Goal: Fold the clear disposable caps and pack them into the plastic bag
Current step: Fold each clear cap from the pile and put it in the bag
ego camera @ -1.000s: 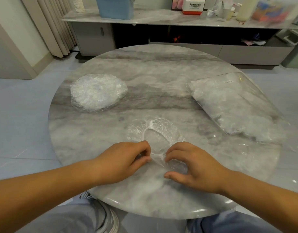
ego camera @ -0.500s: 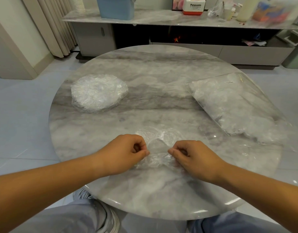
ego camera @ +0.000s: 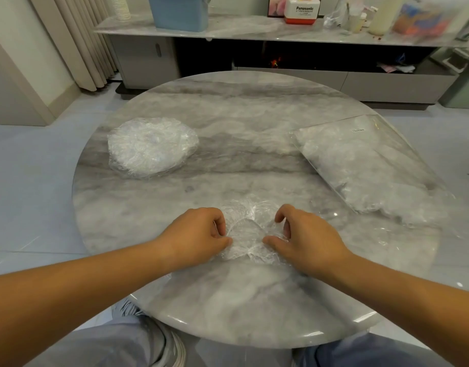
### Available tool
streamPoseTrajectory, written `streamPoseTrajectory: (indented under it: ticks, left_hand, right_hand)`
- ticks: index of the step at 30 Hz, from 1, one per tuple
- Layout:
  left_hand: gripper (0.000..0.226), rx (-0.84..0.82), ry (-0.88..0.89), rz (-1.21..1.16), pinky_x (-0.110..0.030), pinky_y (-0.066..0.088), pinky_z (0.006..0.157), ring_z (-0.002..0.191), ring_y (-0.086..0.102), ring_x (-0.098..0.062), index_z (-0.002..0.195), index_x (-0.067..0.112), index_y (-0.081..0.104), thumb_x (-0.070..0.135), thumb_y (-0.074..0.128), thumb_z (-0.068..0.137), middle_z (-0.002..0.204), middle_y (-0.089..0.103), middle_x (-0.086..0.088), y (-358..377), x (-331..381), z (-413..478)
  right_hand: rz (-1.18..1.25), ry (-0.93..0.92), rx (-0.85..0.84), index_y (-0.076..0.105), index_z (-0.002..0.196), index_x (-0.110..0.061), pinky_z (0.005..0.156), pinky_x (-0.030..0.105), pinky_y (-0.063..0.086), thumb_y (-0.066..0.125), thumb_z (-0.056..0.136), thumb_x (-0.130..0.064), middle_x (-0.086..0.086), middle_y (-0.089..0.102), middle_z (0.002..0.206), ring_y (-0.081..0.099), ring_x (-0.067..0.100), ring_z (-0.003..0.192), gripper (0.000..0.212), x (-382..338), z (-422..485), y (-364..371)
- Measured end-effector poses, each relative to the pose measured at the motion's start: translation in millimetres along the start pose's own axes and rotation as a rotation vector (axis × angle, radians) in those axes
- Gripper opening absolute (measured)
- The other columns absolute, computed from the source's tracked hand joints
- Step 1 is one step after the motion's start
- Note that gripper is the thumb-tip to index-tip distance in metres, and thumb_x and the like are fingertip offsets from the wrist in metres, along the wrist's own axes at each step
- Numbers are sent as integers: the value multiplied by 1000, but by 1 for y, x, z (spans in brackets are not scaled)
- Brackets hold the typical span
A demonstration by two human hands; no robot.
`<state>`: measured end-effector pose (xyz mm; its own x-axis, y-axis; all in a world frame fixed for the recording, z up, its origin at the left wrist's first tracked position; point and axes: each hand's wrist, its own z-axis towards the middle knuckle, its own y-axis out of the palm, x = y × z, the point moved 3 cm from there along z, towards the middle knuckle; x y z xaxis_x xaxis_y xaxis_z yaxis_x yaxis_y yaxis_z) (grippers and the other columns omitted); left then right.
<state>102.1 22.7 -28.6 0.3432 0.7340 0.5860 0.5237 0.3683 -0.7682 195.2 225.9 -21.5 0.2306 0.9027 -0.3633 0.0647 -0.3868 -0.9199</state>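
Pinching crumpled clear plastic cap (ego camera: 246, 235) at both sides with left hand (ego camera: 198, 234) and right hand (ego camera: 308, 238), fingers curled, thumbs on film, resting on near part of round grey marble table (ego camera: 228, 300). Liable to spring open or skid if released unevenly: slick film on slick stone. Farther off, left, round pile of unfolded clear caps (ego camera: 151, 147); right, clear rectangular plastic bag (ego camera: 360, 165), part-filled, along the rim, easily nudged off while stuffing.

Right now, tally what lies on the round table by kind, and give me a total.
Single cap, held between left hand and right hand: 1
Pile of caps: 1
Plastic bag: 1
Total: 3
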Motion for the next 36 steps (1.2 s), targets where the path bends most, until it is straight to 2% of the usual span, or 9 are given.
streamPoseTrajectory:
  ticks: [4, 7, 10, 14, 18, 24, 27, 31, 36]
  left_hand:
    - [22, 28, 7, 57, -30, 54, 66, 67, 60, -5, 88, 26, 58, 38, 77, 85, 79, 66, 10, -2, 2, 0]
    - [32, 71, 25, 156, -29, 49, 65, 75, 58, -5, 96, 29, 53, 47, 77, 83, 86, 59, 12, -4, 5, -2]
    - [46, 105, 60, 234, -21, 36, 59, 75, 53, -3, 116, 34, 48, 47, 77, 83, 88, 52, 14, -8, 9, -4]
    - [84, 7, -57, -364, -19, 49, 61, 68, 67, -5, 154, 29, 24, 29, 77, 88, 85, 72, 2, -1, 26, -4]
    - [98, -147, -342, -1041, -42, 62, 82, 91, 76, -30, 158, 32, -16, 8, 59, 99, 112, 71, -20, 6, 31, 0]
    - [79, -272, -402, -1092, -56, 54, 97, 104, 71, -41, 159, 28, 0, 14, 52, 101, 113, 70, -31, -1, 17, 7]
    - [82, -330, -387, -1088, -57, 51, 100, 108, 70, -42, 158, 33, -4, 18, 53, 102, 115, 69, -30, 3, 16, 1]
    - [86, -374, -370, -1118, -57, 52, 99, 109, 69, -41, 157, 41, -7, 25, 56, 101, 117, 69, -29, 7, 18, -8]
    - [69, -407, -379, -1150, -59, 50, 100, 109, 68, -45, 153, 40, 17, 30, 59, 100, 119, 67, -32, 6, 18, -10]
  right_hand:
    - [72, -174, 168, 52, 107, -33, 70, 13, 40, 73, 89, -44, -20, 48, 93, 49, 0, 81, 30, -10, -3, -8]
    - [184, -262, 53, 62, 109, -29, 69, 13, 44, 72, 92, -33, -23, 59, 85, 57, 0, 79, 20, -16, -5, 0]
    - [300, -177, -99, 62, 121, -26, 75, 16, 51, 71, 94, -30, -16, 70, 87, 64, 1, 81, 29, -15, -4, 12]
    - [566, 30, -164, 50, 126, -27, 73, 29, 59, 67, 96, -30, -5, 76, 83, 71, 8, 75, 35, -12, 2, 12]
    - [883, 224, -157, 44, 131, -16, 62, 32, 58, 65, 98, -24, 12, 75, 87, 72, 22, 69, 40, -13, 9, 2]
    - [1304, 472, -115, 34, 146, -18, 70, 41, 62, 61, 100, -19, 25, 73, 99, 76, 36, 81, 53, -9, 16, -4]
    - [1516, 559, -164, 38, 139, -17, 71, 42, 64, 57, 102, -21, 32, 71, 105, 75, 43, 89, 42, -4, 20, -10]
    - [1494, 615, -283, 45, 128, -9, 68, 43, 65, 58, 102, -26, 33, 71, 104, 74, 45, 89, 34, -1, 21, -8]
    - [1402, 577, -346, 53, 107, -3, 60, 38, 62, 59, 101, -26, 28, 73, 103, 76, 38, 83, 24, 1, 20, -3]
